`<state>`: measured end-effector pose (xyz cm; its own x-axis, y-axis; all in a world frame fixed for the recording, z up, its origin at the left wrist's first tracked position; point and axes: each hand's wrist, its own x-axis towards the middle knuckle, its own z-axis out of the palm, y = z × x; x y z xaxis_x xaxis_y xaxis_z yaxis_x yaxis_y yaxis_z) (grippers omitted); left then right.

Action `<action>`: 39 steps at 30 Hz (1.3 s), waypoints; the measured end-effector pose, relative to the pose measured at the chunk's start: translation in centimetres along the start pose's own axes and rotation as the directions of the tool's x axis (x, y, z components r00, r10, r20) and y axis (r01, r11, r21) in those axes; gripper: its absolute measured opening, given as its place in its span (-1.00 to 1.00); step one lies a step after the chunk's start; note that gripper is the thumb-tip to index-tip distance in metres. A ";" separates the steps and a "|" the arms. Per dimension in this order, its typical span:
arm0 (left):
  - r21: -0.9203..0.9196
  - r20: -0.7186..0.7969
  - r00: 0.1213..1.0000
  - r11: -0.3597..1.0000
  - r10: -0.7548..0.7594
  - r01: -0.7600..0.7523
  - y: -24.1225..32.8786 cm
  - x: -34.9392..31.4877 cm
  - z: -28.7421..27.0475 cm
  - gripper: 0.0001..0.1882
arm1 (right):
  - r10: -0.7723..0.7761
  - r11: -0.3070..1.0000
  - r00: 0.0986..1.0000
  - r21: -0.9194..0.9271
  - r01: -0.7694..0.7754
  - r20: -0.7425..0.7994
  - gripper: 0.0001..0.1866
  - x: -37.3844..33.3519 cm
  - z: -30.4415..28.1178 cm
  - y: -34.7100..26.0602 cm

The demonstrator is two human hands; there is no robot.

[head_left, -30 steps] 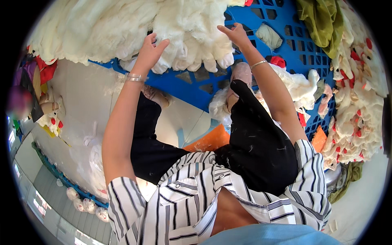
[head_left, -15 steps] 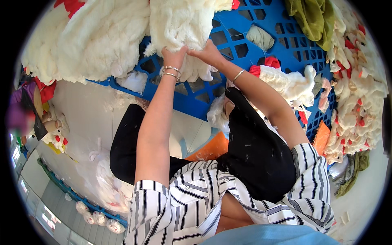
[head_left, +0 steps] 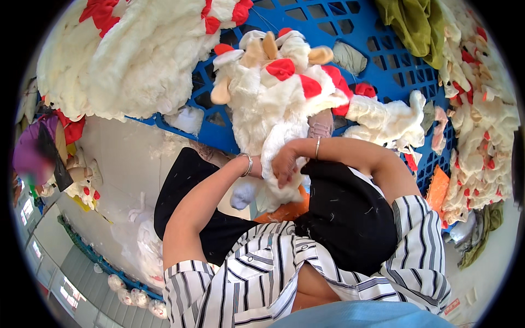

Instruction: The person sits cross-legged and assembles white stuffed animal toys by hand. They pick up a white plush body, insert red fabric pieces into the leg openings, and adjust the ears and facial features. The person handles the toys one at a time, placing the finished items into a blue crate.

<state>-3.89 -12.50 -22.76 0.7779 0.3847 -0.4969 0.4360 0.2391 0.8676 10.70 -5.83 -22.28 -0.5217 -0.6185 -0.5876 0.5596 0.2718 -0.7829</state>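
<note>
A limp white plush toy skin [head_left: 257, 104], with red patches and beige ear-like flaps, stretches from the blue slatted platform down to between my knees. Its lower end is gathered at my hands. My left hand [head_left: 255, 167] is at the left side of this fabric, its fingers mostly hidden behind the pile. From the right, my right hand [head_left: 285, 164] presses on the gathered end with curled fingers. Below both hands hangs a white tail of the fabric [head_left: 276, 194]. Whether the bundle is one skin or several cannot be made out.
More white plush [head_left: 126, 65] is heaped on the blue platform [head_left: 210, 128] at the left. Another white plush piece [head_left: 388, 117] lies at the right, near an olive cloth [head_left: 415, 27]. A long plush pile [head_left: 481, 136] lines the far right. Someone in purple [head_left: 33, 147] is at the left edge.
Both hands have come back toward my lap, drawing the white plush with them. Its red patches and beige flaps now show over the platform.
</note>
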 end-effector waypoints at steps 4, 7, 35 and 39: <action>0.283 0.021 0.912 0.877 -0.410 0.388 5.0 -2.8 -3.8 -0.58 | -0.044 0.996 0.997 0.085 0.038 0.071 -0.53 -0.1 -1.4 0.0; 0.362 -0.396 0.862 0.809 -0.317 0.463 11.8 -7.7 -7.0 -0.58 | -0.154 0.953 0.982 0.245 0.178 -0.114 -0.59 -5.4 -3.4 -0.9; -0.060 -0.976 0.219 0.974 -0.011 -0.217 16.8 -12.2 -11.4 -0.72 | -0.484 0.628 -0.120 -0.439 0.643 -0.867 -0.85 -17.3 -7.7 -15.8; -0.299 -0.952 0.160 0.695 -0.259 -0.654 14.9 -13.8 -11.4 -0.64 | -0.209 0.603 -0.218 -0.302 0.738 -0.953 -0.75 -19.6 -8.4 -12.9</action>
<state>-13.29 -4.04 -3.25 -0.4197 0.8486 -0.3221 -0.3408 0.1816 0.9225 8.34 8.99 -2.38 -0.6170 0.7809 0.0976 -0.2419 -0.0702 -0.9678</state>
